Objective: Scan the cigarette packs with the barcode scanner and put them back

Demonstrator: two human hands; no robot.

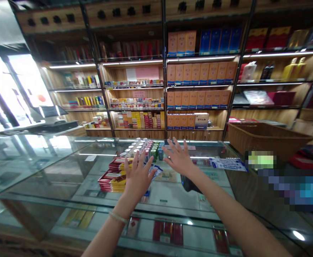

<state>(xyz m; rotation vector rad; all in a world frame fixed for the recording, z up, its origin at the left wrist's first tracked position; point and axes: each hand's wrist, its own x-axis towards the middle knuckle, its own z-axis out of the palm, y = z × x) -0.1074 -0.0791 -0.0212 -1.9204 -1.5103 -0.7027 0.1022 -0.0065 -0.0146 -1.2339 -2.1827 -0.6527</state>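
Note:
Both my hands are stretched out over a glass counter (51,167), fingers spread and holding nothing. My left hand (138,175) hovers beside a stack of red and yellow cartons (112,175) that lies on the counter. My right hand (178,157) is a little farther out, close to a cluster of small cans and bottles (142,147) standing in rows. A blue and white packet (156,170) lies between the two hands. A dark object (190,185) shows just under my right wrist.
A woven basket (263,137) stands on the counter's right end, with a blue and white carton (227,164) lying before it. Wall shelves (199,89) behind hold orange boxes and cigarette packs. A cash register (53,123) sits at the left. Red packs lie inside the display case.

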